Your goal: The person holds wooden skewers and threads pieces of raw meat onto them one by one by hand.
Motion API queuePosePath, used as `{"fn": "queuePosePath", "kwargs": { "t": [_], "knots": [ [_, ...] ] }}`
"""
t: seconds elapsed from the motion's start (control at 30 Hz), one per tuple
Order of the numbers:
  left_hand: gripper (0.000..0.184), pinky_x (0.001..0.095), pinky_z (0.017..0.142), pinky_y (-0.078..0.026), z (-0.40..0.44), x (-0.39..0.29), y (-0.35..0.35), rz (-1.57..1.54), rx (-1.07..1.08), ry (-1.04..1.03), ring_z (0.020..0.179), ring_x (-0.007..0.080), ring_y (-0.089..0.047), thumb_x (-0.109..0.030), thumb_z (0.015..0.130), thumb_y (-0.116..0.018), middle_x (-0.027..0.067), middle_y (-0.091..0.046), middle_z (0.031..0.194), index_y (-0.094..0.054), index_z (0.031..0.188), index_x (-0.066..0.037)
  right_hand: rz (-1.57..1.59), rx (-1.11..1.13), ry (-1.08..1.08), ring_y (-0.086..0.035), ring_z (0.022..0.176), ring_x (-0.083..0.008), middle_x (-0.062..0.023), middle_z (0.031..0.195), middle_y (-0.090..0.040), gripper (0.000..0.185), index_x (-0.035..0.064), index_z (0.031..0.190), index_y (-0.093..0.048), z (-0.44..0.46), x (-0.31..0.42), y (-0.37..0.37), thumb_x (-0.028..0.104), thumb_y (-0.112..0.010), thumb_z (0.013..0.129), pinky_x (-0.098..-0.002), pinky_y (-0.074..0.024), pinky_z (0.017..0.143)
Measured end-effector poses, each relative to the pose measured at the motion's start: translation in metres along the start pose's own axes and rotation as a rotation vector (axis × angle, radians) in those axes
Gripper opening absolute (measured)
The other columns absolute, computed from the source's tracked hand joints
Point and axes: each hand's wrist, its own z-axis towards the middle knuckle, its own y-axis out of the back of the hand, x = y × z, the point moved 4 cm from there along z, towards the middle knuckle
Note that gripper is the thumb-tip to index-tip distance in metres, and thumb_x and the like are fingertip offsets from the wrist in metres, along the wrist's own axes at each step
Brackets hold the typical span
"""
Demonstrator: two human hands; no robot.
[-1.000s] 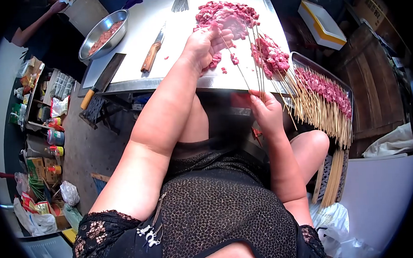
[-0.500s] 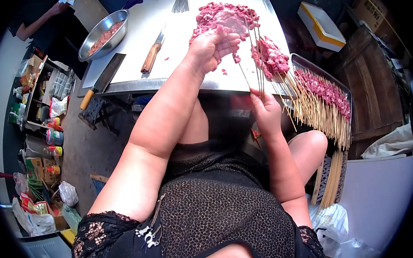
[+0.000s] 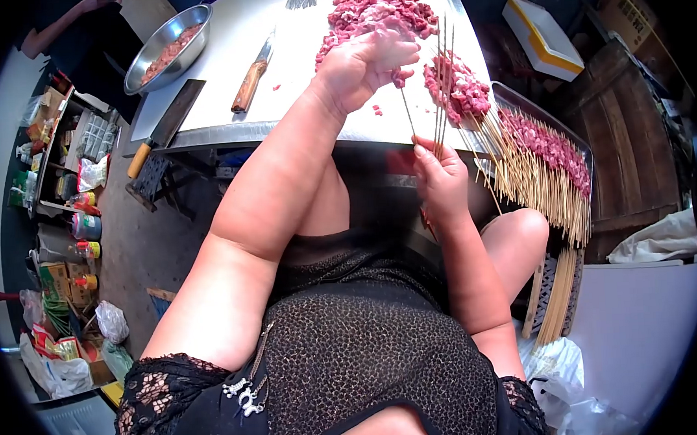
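My right hand [image 3: 443, 182] is closed on the lower ends of several thin skewers [image 3: 441, 94], which point up. One of these leans apart to the left, with a small piece of meat [image 3: 399, 79] near its upper part. At that piece is my left hand [image 3: 360, 69], its fingers curled together and blurred; what lies between them is hidden. Behind my left hand a pile of raw diced meat [image 3: 381, 15] spreads on the white table [image 3: 294, 86]. Meat-loaded skewers [image 3: 458, 92] lie at the table's right edge, beside a metal tray [image 3: 591, 153] of many more.
A metal bowl of meat [image 3: 168, 57], a cleaver [image 3: 177, 112] and a wooden-handled knife [image 3: 251, 82] are at the table's left. A white-and-yellow box [image 3: 542, 36] stands right. Bare sticks [image 3: 558, 297] lie below the tray. Another person's arm [image 3: 59, 26] shows top left.
My left hand has moved right and slightly up, its fingers now nearer the separated skewer's piece of meat. My right hand keeps the skewers and has risen a little. The view has shifted slightly.
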Motion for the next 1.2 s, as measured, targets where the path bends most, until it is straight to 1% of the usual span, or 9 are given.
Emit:
{"fn": "queuePosePath", "kwargs": {
  "t": [0.33,0.6,0.67,0.8,0.83,0.93,0.97,1.1,1.2],
  "knots": [
    [0.034,0.0509,0.096,-0.042,0.002,0.003,-0.003,-0.164,0.104,0.031,0.111,0.0355,-0.053,-0.020,0.097,-0.033,0.0222,-0.058,0.111,-0.056,0.107,0.004,0.226,0.110,-0.204,-0.032,0.038,-0.0028,0.0026,0.059,-0.044,0.021,0.0024,0.108,-0.057,-0.004,0.003,-0.011,0.011,-0.053,0.090,-0.0162,-0.0241,0.033],
    [0.032,0.0523,0.096,-0.041,0.000,-0.006,-0.002,-0.122,0.012,-0.006,0.113,0.0353,-0.051,-0.015,0.095,-0.032,0.0217,-0.054,0.117,-0.048,0.116,0.003,0.091,0.049,-0.076,-0.033,0.039,-0.0024,0.0027,0.059,-0.046,0.020,0.0012,0.107,-0.057,0.012,0.012,-0.009,0.009,-0.054,0.089,-0.0158,-0.0249,0.035],
    [0.034,0.0488,0.092,-0.044,0.005,-0.009,0.009,-0.256,-0.092,-0.046,0.113,0.0346,-0.049,-0.013,0.092,-0.029,0.0202,-0.050,0.122,-0.044,0.119,-0.001,0.062,0.030,-0.068,-0.033,0.040,-0.0023,0.0027,0.059,-0.046,0.020,0.0010,0.107,-0.057,0.013,0.015,-0.007,0.009,-0.054,0.089,-0.0155,-0.0251,0.035],
    [0.054,0.0473,0.094,-0.045,0.007,-0.011,0.027,-0.211,-0.280,-0.178,0.107,0.0346,-0.052,0.012,0.075,-0.034,0.0208,-0.048,0.116,-0.034,0.127,0.000,0.022,0.012,-0.084,-0.034,0.041,-0.0023,0.0024,0.060,-0.047,0.019,0.0012,0.107,-0.058,0.007,0.010,-0.002,0.009,-0.055,0.089,-0.0150,-0.0254,0.036],
    [0.048,0.0366,0.081,-0.051,0.003,-0.010,0.027,-0.185,-0.368,-0.179,0.090,0.0263,-0.056,0.015,0.069,-0.034,0.0167,-0.055,0.099,-0.047,0.113,0.000,0.022,0.007,-0.076,-0.034,0.041,-0.0022,0.0024,0.060,-0.047,0.019,0.0011,0.107,-0.058,0.006,0.009,-0.001,0.009,-0.055,0.089,-0.0151,-0.0255,0.036],
    [0.038,0.0294,0.071,-0.050,0.007,-0.007,0.035,0.004,-0.445,-0.145,0.082,0.0209,-0.055,0.013,0.069,-0.036,0.0127,-0.057,0.087,-0.053,0.100,0.000,0.017,0.004,-0.052,-0.035,0.042,-0.0021,0.0026,0.061,-0.048,0.019,0.0009,0.106,-0.058,0.005,0.011,0.003,0.008,-0.055,0.088,-0.0152,-0.0261,0.037],
    [0.023,0.0267,0.068,-0.047,0.008,-0.005,0.035,0.004,-0.367,-0.111,0.076,0.0167,-0.052,0.005,0.075,-0.042,0.0080,-0.056,0.078,-0.056,0.091,-0.002,0.011,0.008,-0.042,-0.035,0.043,-0.0020,0.0029,0.061,-0.048,0.019,0.0008,0.106,-0.058,0.004,0.011,0.005,0.007,-0.056,0.088,-0.0151,-0.0266,0.038],
    [0.025,0.0346,0.074,-0.051,-0.001,-0.003,0.005,0.065,-0.236,-0.030,0.079,0.0220,-0.058,-0.019,0.091,-0.044,0.0110,-0.059,0.088,-0.054,0.099,0.001,-0.019,-0.004,-0.031,-0.037,0.047,-0.0015,0.0036,0.063,-0.049,0.020,0.0004,0.106,-0.059,0.002,0.007,0.009,0.007,-0.056,0.088,-0.0149,-0.0277,0.041],
    [0.024,0.0357,0.074,-0.051,-0.001,0.000,-0.005,0.151,-0.131,-0.062,0.082,0.0234,-0.059,-0.017,0.091,-0.041,0.0117,-0.059,0.087,-0.054,0.100,0.001,-0.014,0.019,-0.025,-0.038,0.050,-0.0011,0.0043,0.064,-0.049,0.019,0.0001,0.106,-0.059,0.001,0.003,0.008,0.006,-0.056,0.088,-0.0144,-0.0288,0.044]
  ]
}}
